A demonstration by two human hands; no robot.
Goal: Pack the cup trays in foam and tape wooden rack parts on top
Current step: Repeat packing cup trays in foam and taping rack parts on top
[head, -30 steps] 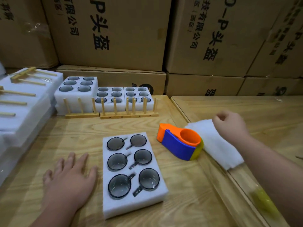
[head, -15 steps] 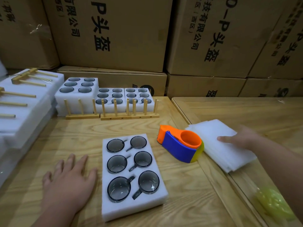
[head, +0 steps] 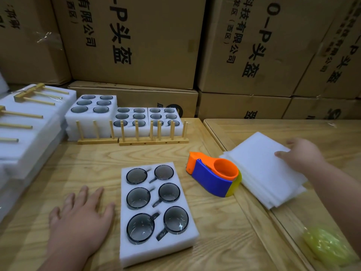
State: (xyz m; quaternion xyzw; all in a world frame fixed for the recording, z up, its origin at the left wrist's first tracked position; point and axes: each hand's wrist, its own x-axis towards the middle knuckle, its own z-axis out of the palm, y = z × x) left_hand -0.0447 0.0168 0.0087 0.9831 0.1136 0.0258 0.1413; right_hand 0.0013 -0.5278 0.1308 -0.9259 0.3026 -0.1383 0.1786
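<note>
A white foam cup tray (head: 125,251) lies at the front of the table with several dark glass cups in its holes. My left hand (head: 80,222) rests flat on the wood just left of it, fingers spread. My right hand (head: 300,155) lies on the top of a stack of white foam sheets (head: 259,165) to the right, thumb and a finger on the top sheet. An orange and blue tape dispenser (head: 213,177) sits between the tray and the sheets. Wooden rack parts (head: 136,137) with upright pegs stand at the back.
More foam cup trays (head: 91,118) stand behind the racks. Packed foam blocks with taped wooden parts (head: 35,122) are stacked at the left. Cardboard boxes (head: 136,45) wall off the back. A yellow-green lump (head: 328,245) lies at the front right.
My right hand went from a curled fist above the foam sheets to lying on the top sheet, nearer its right side. The left hand stayed put.
</note>
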